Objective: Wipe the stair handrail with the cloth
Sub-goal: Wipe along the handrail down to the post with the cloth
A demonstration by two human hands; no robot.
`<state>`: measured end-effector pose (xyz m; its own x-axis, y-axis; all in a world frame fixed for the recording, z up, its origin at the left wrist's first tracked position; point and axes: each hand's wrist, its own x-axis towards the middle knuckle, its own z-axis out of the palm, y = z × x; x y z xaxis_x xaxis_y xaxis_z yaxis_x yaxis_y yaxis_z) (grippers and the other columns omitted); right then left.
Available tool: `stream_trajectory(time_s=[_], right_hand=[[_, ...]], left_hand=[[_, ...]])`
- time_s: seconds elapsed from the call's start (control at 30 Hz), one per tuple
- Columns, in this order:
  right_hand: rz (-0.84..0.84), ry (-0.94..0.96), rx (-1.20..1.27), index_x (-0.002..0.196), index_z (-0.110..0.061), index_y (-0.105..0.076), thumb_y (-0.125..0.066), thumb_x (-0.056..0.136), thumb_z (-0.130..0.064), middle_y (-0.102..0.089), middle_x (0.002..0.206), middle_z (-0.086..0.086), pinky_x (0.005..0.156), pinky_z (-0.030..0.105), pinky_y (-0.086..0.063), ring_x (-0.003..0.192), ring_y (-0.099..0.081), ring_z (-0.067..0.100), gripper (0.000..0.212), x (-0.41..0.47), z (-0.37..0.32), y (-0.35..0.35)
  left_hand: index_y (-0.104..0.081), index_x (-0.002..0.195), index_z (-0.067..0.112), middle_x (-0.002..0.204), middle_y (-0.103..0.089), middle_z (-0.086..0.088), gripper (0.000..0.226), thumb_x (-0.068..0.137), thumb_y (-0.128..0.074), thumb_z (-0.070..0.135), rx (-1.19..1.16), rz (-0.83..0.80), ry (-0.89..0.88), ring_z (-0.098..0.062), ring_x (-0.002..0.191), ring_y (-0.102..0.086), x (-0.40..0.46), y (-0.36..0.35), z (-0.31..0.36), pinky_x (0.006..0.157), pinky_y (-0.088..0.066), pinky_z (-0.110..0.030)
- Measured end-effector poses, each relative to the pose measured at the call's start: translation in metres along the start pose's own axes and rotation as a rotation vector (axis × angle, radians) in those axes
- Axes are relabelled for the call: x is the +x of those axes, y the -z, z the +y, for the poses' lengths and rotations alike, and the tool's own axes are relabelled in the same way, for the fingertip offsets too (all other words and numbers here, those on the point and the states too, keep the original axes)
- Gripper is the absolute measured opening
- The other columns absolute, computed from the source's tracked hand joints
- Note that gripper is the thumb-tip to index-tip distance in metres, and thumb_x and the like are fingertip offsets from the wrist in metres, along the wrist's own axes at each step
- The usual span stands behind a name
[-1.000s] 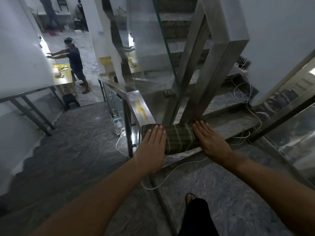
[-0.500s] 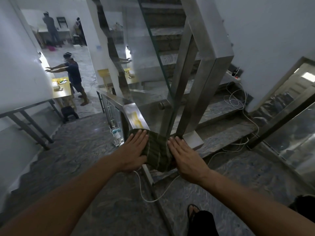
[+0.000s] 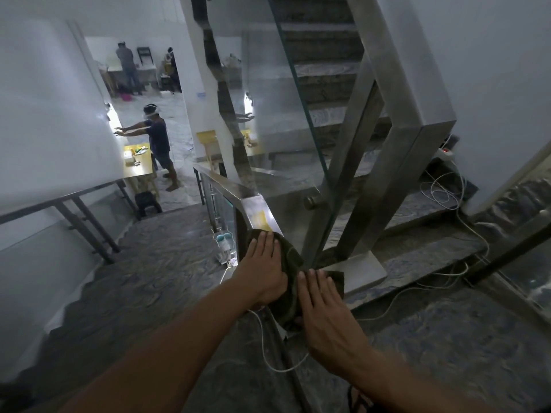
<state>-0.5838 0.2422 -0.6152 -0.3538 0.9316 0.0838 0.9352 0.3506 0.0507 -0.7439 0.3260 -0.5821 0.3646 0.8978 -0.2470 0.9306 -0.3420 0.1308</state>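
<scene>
A dark green striped cloth point(image 3: 290, 269) lies draped over the near end of the flat steel handrail point(image 3: 256, 208), which runs down and away to the left. My left hand point(image 3: 265, 269) presses flat on the cloth's left part, fingers stretched toward the rail. Beside it, my right hand point(image 3: 323, 305) lies flat on the cloth's right part, fingers together. The cloth hangs down a little between the two hands. A yellow reflection shows on the bare rail just beyond the cloth.
Glass panels and thick steel posts point(image 3: 396, 162) rise right behind the cloth. White cables point(image 3: 441, 192) trail over the stone steps at right. A bottle point(image 3: 223, 242) stands under the rail. A person point(image 3: 156, 141) stands by a yellow table below; a wall rail point(image 3: 59, 204) runs at left.
Both hands have drawn together, bunching the cloth between them. The view has swung, so the hands and cloth sit lower in the frame.
</scene>
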Motion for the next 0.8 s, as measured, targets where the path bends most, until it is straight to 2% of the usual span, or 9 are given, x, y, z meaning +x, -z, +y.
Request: stream_trajectory(time_s=[0.07,0.1,0.17,0.23,0.47,0.57,0.67,0.8], right_hand=[[-0.007,-0.028,-0.016,0.139,0.003,-0.037,0.000,0.098,-0.042,-0.045,0.139,0.030,0.110,0.049,-0.014,0.128,-0.044,0.045,0.071,-0.001,-0.007,-0.002],[-0.006,-0.027,-0.023,0.139,0.002,-0.036,-0.004,0.099,-0.041,-0.043,0.140,0.030,0.108,0.048,-0.010,0.128,-0.043,0.046,0.067,-0.001,-0.009,-0.002],[0.001,-0.019,-0.033,0.139,0.001,-0.036,-0.021,0.096,-0.043,-0.040,0.143,0.028,0.107,0.048,-0.009,0.130,-0.041,0.047,0.063,0.000,-0.011,0.000],[-0.005,-0.032,-0.016,0.139,0.000,-0.039,-0.032,0.091,-0.048,-0.040,0.144,0.027,0.107,0.049,-0.012,0.132,-0.038,0.046,0.069,0.004,-0.016,-0.002],[-0.053,-0.208,0.054,0.134,0.004,-0.047,-0.043,0.084,-0.041,-0.045,0.139,0.031,0.109,0.051,-0.009,0.127,-0.044,0.049,0.068,0.037,-0.049,-0.005],[-0.053,-0.259,0.066,0.132,0.006,-0.047,-0.054,0.077,-0.039,-0.048,0.136,0.033,0.109,0.053,-0.014,0.123,-0.048,0.051,0.071,0.053,-0.055,-0.010],[-0.089,-0.292,0.085,0.130,0.005,-0.052,-0.078,0.062,-0.042,-0.052,0.133,0.031,0.108,0.055,-0.033,0.120,-0.052,0.048,0.088,0.071,-0.059,-0.012],[-0.102,-0.330,0.130,0.131,0.002,-0.053,-0.083,0.055,-0.045,-0.053,0.134,0.028,0.101,0.053,-0.035,0.121,-0.053,0.045,0.094,0.093,-0.064,-0.014]], left_hand=[[0.003,0.148,-0.001,0.158,0.010,-0.021,0.068,0.098,-0.027,0.032,-0.044,0.017,-0.006,-0.032,0.146,0.013,0.005,0.000,-0.005,0.118,0.006,-0.041],[0.003,0.148,-0.002,0.158,0.010,-0.021,0.068,0.098,-0.029,0.031,-0.051,0.029,-0.020,-0.031,0.146,0.013,0.008,0.001,-0.008,0.118,0.006,-0.040],[0.003,0.148,-0.001,0.158,0.010,-0.020,0.068,0.098,-0.029,0.030,-0.059,0.042,-0.053,-0.030,0.147,0.013,0.014,0.003,-0.015,0.117,0.008,-0.038],[0.004,0.149,0.000,0.159,0.010,-0.019,0.067,0.098,-0.029,0.030,-0.075,0.041,-0.076,-0.029,0.147,0.013,0.022,0.005,-0.022,0.116,0.010,-0.036],[0.004,0.150,0.006,0.160,0.010,-0.014,0.067,0.097,-0.030,0.030,-0.092,0.037,-0.090,-0.024,0.147,0.014,0.049,0.012,-0.046,0.117,0.008,-0.037],[0.003,0.150,0.008,0.160,0.009,-0.012,0.069,0.094,-0.026,0.034,-0.074,0.034,-0.109,-0.023,0.147,0.012,0.061,0.016,-0.056,0.120,0.004,-0.039],[0.003,0.150,0.008,0.160,0.009,-0.012,0.069,0.093,-0.023,0.037,-0.052,0.037,-0.111,-0.021,0.147,0.012,0.074,0.019,-0.063,0.119,0.006,-0.037],[0.001,0.151,0.009,0.160,0.008,-0.011,0.078,0.081,-0.014,0.040,-0.044,0.040,-0.112,-0.020,0.148,0.010,0.089,0.025,-0.072,0.120,0.005,-0.036]])
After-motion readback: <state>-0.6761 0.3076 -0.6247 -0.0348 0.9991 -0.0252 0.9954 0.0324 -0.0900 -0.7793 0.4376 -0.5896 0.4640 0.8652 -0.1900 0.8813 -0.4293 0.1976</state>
